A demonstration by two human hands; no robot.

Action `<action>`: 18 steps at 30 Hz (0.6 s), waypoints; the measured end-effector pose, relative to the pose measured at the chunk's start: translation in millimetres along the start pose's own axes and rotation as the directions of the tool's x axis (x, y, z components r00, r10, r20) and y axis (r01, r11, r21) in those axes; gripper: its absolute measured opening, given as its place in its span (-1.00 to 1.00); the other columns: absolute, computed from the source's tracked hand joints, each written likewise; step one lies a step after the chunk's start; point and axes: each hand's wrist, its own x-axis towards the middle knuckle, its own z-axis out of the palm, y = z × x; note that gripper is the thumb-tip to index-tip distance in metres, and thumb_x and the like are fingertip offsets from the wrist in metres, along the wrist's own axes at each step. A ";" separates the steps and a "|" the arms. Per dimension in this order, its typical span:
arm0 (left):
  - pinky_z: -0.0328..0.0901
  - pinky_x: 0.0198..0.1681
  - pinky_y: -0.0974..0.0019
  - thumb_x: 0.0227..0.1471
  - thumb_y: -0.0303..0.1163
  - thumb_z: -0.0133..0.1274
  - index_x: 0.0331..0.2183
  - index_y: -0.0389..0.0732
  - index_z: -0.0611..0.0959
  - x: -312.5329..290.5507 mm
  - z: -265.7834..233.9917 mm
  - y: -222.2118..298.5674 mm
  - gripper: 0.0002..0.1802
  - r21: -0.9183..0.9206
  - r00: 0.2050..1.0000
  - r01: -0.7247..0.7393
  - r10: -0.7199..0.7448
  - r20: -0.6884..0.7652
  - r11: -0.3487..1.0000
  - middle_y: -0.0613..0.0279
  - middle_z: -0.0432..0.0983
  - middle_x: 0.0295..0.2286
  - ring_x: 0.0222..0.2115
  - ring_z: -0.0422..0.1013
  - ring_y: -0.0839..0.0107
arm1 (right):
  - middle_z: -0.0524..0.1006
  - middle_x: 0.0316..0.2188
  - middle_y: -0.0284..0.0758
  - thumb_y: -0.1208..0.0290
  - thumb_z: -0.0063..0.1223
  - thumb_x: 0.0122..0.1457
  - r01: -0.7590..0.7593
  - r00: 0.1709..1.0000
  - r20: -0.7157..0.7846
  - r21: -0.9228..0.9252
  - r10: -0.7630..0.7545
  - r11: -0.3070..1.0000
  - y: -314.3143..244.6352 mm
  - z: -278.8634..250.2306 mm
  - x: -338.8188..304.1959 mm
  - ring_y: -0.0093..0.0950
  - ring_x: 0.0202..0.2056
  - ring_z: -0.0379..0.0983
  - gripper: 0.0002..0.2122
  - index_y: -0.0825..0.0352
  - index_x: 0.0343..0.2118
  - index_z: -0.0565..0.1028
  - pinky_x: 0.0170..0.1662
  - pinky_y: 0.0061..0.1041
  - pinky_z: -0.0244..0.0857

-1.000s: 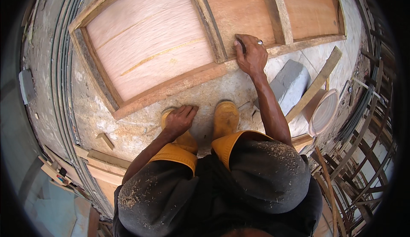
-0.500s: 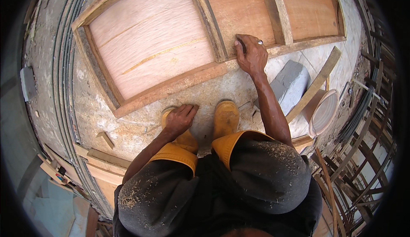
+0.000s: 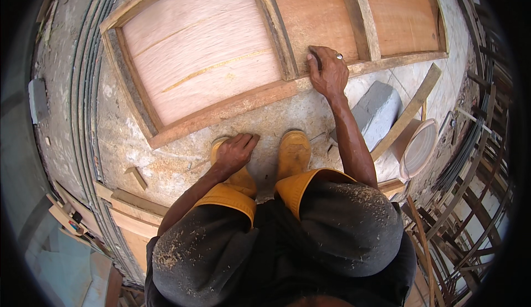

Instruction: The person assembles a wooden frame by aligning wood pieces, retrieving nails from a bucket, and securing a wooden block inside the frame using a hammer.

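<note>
A wooden frame (image 3: pixel 221 112) backed with pinkish and orange-brown plywood panels (image 3: pixel 193 47) lies on the floor in front of me. My right hand (image 3: pixel 329 72) is closed over its near rail, just right of a crossbar (image 3: pixel 272 28); a ring shows on one finger. A dark patch shows between thumb and fingers, too unclear to name. Over my left yellow boot (image 3: pixel 240 181) hangs my left hand (image 3: pixel 234 151), back up and fingers bent. Its palm is hidden, so anything within it does not show. The right boot (image 3: pixel 293 152) stands beside it.
A grey block (image 3: pixel 376 111), a leaning wooden strip (image 3: pixel 409 112) and a tipped bucket (image 3: pixel 418 148) are right of my right forearm. Long dark rods (image 3: pixel 83 86) run along the left. A small wood offcut (image 3: pixel 135 177) lies amid sawdust; timber scraps (image 3: pixel 470 213) crowd the right.
The whole view has tilted slightly, so the frame's left end sits a little higher and further right. Both hands keep their places, the right on the rail and the left over the boot.
</note>
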 end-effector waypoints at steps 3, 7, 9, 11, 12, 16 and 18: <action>0.47 -0.38 0.36 -0.11 -0.59 0.12 -0.15 -0.19 0.65 -1.1 0.3 -0.4 -0.62 0.005 1.000 0.006 -0.006 0.007 1.000 0.25 0.54 -0.36 -0.33 0.54 0.37 | 0.63 -0.23 -0.19 0.30 0.13 0.17 -0.003 1.000 0.005 0.007 0.003 1.000 -0.7 0.9 -0.1 -0.16 -0.17 0.55 -0.77 0.26 -0.16 0.63 -0.06 -0.22 0.37; 0.48 -0.37 0.35 -0.10 -0.60 0.12 -0.12 -0.20 0.65 -0.8 0.4 0.2 -0.59 0.009 1.000 0.008 -0.008 0.002 1.000 0.24 0.56 -0.35 -0.33 0.55 0.36 | 0.63 -0.22 -0.19 0.30 0.12 0.17 -0.009 1.000 0.011 -0.002 0.009 1.000 -1.0 -0.5 0.1 -0.16 -0.18 0.55 -0.77 0.26 -0.16 0.63 -0.06 -0.22 0.37; 0.49 -0.35 0.34 -0.08 -0.60 0.11 -0.09 -0.21 0.65 -1.1 0.3 0.7 -0.58 0.010 1.000 0.025 -0.025 0.009 1.000 0.20 0.57 -0.34 -0.32 0.56 0.33 | 0.63 -0.22 -0.19 0.30 0.12 0.17 -0.013 1.000 0.016 -0.003 0.013 1.000 -2.2 -0.9 0.4 -0.16 -0.18 0.55 -0.77 0.26 -0.16 0.63 -0.06 -0.22 0.37; 0.49 -0.34 0.32 -0.07 -0.61 0.10 -0.09 -0.22 0.65 -2.5 1.3 1.0 -0.58 -0.002 0.999 0.035 -0.035 -0.009 0.999 0.18 0.57 -0.33 -0.32 0.56 0.31 | 0.63 -0.21 -0.19 0.29 0.11 0.18 -0.029 0.999 0.030 0.021 0.029 0.999 -4.2 -0.9 0.1 -0.17 -0.18 0.55 -0.77 0.26 -0.16 0.63 -0.06 -0.23 0.37; 0.50 -0.33 0.30 -0.07 -0.61 0.09 -0.09 -0.22 0.64 -0.8 2.2 -0.6 -0.58 -0.016 0.999 0.038 -0.038 -0.032 0.999 0.16 0.58 -0.33 -0.32 0.57 0.28 | 0.63 -0.21 -0.19 0.29 0.11 0.18 -0.029 0.999 0.022 0.020 0.028 0.999 -3.7 -1.6 0.8 -0.17 -0.18 0.55 -0.77 0.26 -0.16 0.63 -0.06 -0.23 0.37; 0.50 -0.30 0.25 -0.08 -0.64 0.07 -0.11 -0.24 0.65 -1.9 1.2 0.1 -0.59 -0.050 0.998 0.034 -0.036 -0.049 0.998 0.13 0.58 -0.32 -0.31 0.57 0.23 | 0.63 -0.21 -0.20 0.29 0.10 0.19 -0.019 1.000 0.014 0.005 0.019 1.000 -2.9 -2.3 -0.5 -0.18 -0.18 0.55 -0.77 0.27 -0.17 0.63 -0.06 -0.23 0.36; 0.49 -0.24 0.20 -0.10 -0.67 0.05 -0.15 -0.24 0.65 -3.0 0.0 2.5 -0.61 -0.061 0.995 0.094 -0.093 0.030 0.994 0.11 0.57 -0.31 -0.30 0.56 0.18 | 0.63 -0.21 -0.21 0.29 0.10 0.19 -0.020 1.000 0.014 0.006 0.020 1.000 -3.0 -2.8 -0.4 -0.18 -0.18 0.55 -0.77 0.28 -0.17 0.63 -0.06 -0.23 0.36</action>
